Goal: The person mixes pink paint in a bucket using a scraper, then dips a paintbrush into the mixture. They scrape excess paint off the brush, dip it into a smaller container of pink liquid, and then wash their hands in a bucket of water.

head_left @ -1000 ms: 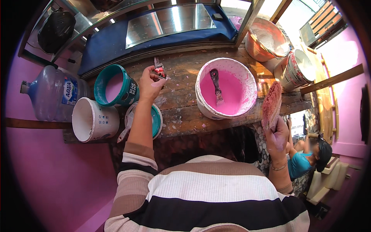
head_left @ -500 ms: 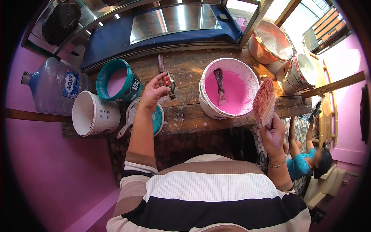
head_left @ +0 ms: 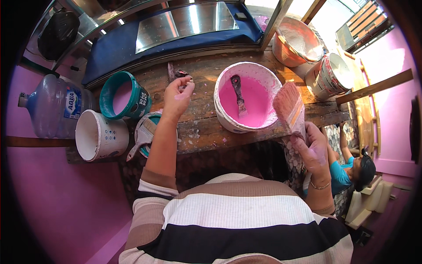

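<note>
My right hand (head_left: 311, 147) grips a wide paintbrush (head_left: 290, 105) by its handle, its pink-stained bristles pointing up beside the rim of a white bucket (head_left: 225, 119). Inside that bucket is pink paint (head_left: 255, 99), and a scraper (head_left: 238, 94) with a dark handle leans in it. Over the wooden table, my left hand (head_left: 179, 96) has its fingers curled together; what they hold, if anything, is unclear. Just beyond the fingertips shows a small dark and red object (head_left: 181, 74), partly hidden by the hand. A narrow paint-stained tool (head_left: 170, 72) lies beside it.
Left of my forearm are a teal bucket (head_left: 105, 99) with pink paint, a white bucket (head_left: 116, 136) on its side, a flat brush (head_left: 143, 138) across a teal-lined tub, and a large water bottle (head_left: 55, 108). Stained buckets (head_left: 288, 46) stand far right. A person (head_left: 345, 174) crouches right.
My left hand has turned and its fingers have curled in; the small red object now shows beyond the fingertips. The brush in my right hand has tilted left. The whole view has shifted slightly.
</note>
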`<state>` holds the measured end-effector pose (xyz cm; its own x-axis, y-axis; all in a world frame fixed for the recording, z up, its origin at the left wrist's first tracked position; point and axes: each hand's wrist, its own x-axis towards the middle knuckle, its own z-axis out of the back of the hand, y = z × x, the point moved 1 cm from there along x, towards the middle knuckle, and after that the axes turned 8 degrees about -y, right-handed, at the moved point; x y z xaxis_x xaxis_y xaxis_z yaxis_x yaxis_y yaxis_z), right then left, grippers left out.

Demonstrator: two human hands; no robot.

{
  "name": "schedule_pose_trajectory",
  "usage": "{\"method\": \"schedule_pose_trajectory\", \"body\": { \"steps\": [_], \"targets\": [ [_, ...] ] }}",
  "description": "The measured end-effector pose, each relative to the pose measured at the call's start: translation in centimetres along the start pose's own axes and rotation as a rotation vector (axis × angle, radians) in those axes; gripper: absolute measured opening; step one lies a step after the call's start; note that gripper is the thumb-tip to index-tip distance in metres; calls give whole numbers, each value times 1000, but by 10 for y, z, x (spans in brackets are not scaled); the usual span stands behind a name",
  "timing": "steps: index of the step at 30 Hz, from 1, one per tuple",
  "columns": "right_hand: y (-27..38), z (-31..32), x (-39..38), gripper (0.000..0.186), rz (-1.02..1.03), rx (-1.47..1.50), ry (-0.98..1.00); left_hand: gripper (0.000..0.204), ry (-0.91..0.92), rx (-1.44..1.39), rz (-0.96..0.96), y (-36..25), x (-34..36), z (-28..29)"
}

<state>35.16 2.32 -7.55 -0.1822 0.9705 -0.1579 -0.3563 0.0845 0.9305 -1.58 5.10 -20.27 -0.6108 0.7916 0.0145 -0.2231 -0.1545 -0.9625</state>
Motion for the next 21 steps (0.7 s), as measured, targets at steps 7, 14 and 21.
{"method": "schedule_pose_trajectory", "body": {
  "steps": [7,14,21],
  "targets": [
    [27,-3,13,36,-85,361,186,25,158,-290,18,-72,-77,6],
    [68,-100,26,48,-137,554,448,36,540,-728,102,-131,-121,7],
    [85,-96,54,28,375,-151,593,24,224,-830,355,-108,-118,42]
  ]
}}
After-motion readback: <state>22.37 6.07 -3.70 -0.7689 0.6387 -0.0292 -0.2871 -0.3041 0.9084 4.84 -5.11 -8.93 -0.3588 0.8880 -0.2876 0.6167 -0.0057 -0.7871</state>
